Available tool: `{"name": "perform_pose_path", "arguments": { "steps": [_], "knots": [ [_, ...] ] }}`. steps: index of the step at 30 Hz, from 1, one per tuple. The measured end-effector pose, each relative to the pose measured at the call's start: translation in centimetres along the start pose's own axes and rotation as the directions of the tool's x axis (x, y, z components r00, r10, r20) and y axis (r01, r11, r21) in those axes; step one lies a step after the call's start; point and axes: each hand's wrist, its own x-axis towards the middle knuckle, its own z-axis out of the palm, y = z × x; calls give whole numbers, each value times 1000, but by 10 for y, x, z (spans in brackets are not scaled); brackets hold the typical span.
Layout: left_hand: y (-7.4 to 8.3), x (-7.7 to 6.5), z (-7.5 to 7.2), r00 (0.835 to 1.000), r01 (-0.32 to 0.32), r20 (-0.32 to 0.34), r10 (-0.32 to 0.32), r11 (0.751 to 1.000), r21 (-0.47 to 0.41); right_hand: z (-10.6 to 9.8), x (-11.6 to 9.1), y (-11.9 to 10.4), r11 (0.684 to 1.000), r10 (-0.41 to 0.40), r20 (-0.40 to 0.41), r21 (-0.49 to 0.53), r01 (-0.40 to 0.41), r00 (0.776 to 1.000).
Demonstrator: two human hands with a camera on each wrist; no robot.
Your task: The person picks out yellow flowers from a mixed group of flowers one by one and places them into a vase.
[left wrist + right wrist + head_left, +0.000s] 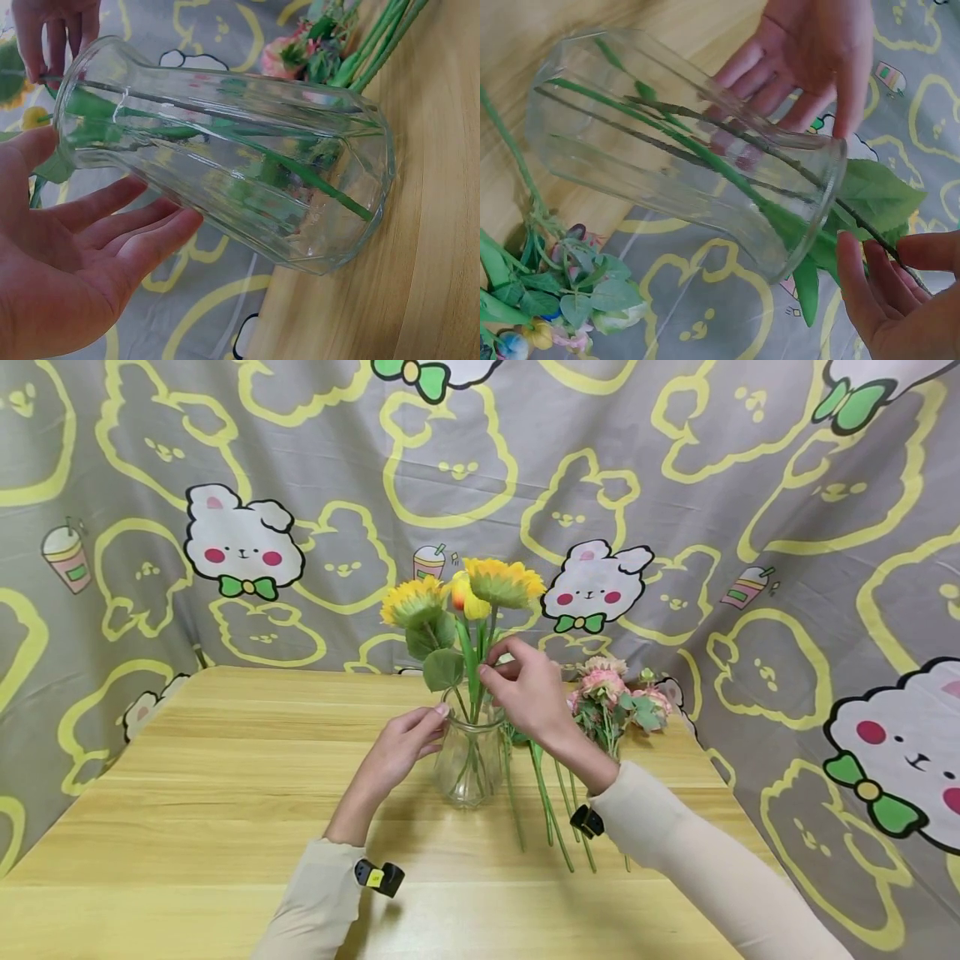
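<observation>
A clear glass vase (468, 768) stands upright on the table, with several stems inside it. Above its mouth rise two yellow sunflowers (506, 583), a yellow-orange tulip (471, 597) and round green leaves (442, 669). My left hand (401, 743) rests against the vase's left side; its thumb is at the rim and its fairly straight fingers (161, 236) lie along the glass. Just above the rim, my right hand (528, 689) pinches a thin dark sunflower stem (866, 225) between thumb and fingertips. That stem runs down through the vase mouth.
Right of the vase, pink flowers (602, 685) lie on the wooden table (225, 793), their long green stems (546, 793) pointing toward the front edge. A grey curtain (337, 468) with bunny prints hangs close behind the table and along its sides.
</observation>
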Motion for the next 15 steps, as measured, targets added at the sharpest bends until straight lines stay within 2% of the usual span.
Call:
{"name": "perform_pose_path", "arguments": {
  "steps": [10,15],
  "knots": [
    [1,-1,0,1000,0,-2,0,1000,-4,17,-2,8,995,-51,7,-89,51,999],
    [1,-1,0,1000,-10,-2,10,1000,-1,23,-3,10,990,-67,43,-124,72,997]
  ]
}}
